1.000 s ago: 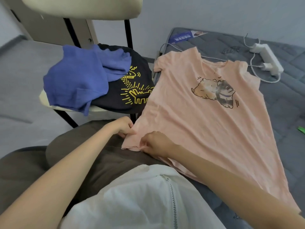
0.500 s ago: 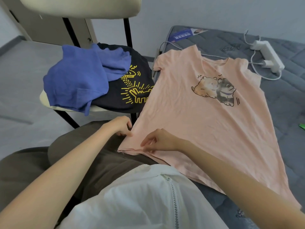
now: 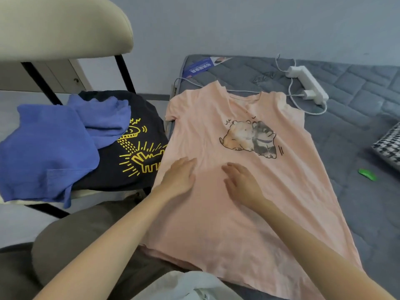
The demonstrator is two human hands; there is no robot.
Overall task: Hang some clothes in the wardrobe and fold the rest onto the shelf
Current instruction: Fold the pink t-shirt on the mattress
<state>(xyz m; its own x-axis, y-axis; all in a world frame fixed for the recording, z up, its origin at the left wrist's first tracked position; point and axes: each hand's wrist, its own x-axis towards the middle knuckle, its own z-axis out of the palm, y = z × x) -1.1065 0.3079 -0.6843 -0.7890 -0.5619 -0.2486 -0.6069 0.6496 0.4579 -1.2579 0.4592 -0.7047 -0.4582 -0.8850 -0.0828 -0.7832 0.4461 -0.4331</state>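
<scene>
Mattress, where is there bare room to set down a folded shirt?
Bare mattress lies right of the pink T-shirt, between the power strip and the green object and houndstooth fabric. Below the green object it is bare too. The chair is crowded: the blue garment and black shirt cover its seat.

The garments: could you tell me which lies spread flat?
The pink T-shirt on the mattress, under the left hand and right hand; the blue garment and black T-shirt lie heaped on the chair.
</scene>
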